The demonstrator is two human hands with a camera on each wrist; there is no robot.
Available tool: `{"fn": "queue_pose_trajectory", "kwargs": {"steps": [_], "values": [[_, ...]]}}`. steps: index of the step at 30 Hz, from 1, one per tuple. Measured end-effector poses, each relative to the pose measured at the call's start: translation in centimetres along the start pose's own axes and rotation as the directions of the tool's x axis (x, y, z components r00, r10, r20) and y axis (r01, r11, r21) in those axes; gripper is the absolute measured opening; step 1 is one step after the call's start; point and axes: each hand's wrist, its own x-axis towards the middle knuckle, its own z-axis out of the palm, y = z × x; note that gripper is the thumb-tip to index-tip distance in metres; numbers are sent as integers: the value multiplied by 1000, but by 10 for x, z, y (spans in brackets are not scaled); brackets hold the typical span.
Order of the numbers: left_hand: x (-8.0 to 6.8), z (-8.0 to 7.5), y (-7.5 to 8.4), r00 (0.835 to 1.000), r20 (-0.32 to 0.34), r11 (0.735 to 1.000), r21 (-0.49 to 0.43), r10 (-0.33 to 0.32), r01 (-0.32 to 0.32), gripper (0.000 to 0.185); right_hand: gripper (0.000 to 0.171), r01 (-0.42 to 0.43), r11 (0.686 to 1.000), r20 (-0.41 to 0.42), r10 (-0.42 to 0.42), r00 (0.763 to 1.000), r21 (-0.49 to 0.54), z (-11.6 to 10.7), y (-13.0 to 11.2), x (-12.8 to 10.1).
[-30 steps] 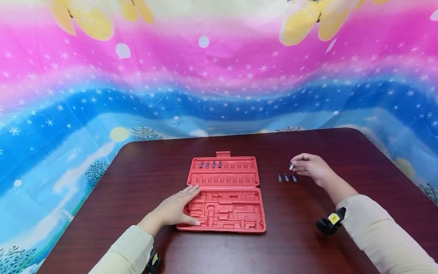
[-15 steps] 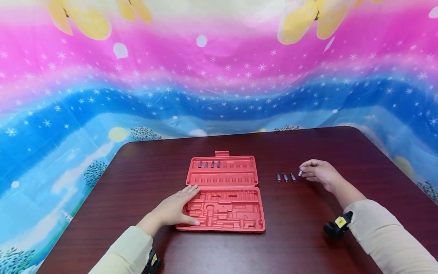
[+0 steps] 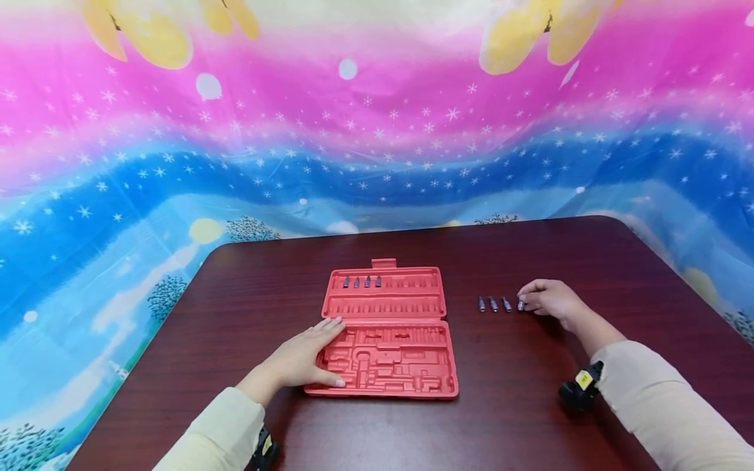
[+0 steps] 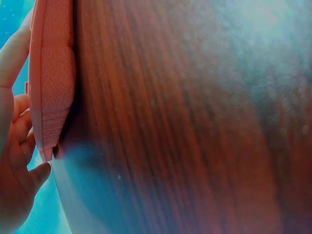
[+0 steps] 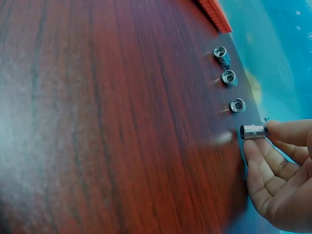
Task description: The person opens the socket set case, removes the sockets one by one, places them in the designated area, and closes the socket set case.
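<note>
Your right hand [image 3: 550,302] pinches a small metal socket [image 5: 253,131] between thumb and fingertips, fingers curled round it, and holds it low at the desk [image 3: 530,405], just beside the last of three sockets [image 3: 493,304] that lie in a row reaching away from your hand toward the case. From the right wrist view the pinched socket lies on its side with its open end toward the row; whether it already touches the wood cannot be told. Your left hand [image 3: 300,356] lies flat and relaxed, fingers straight, on the near left corner of the open red plastic tool case [image 3: 385,330], thumb along its front edge. Four small bits [image 3: 362,282] sit in the case's far tray, well apart from both hands. The left wrist view shows only the case's edge, a few fingers and blurred wood; the sockets' sizes are too small to read, and both forearms are cut off at the lower border. A second ago your right hand held the socket up above the row's end; half a second ago it had dropped and slid out to the right; now it is down level with the row. Your left hand and the case have not moved.
</note>
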Motion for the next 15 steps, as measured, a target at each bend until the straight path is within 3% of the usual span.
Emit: {"fn": "queue_pose_trajectory", "kwargs": {"steps": [15], "values": [[1,1,0,1000,6,1000,-1,-7,7,101,28,-55,996,-20,53,998,-73,4,-1,9]]}}
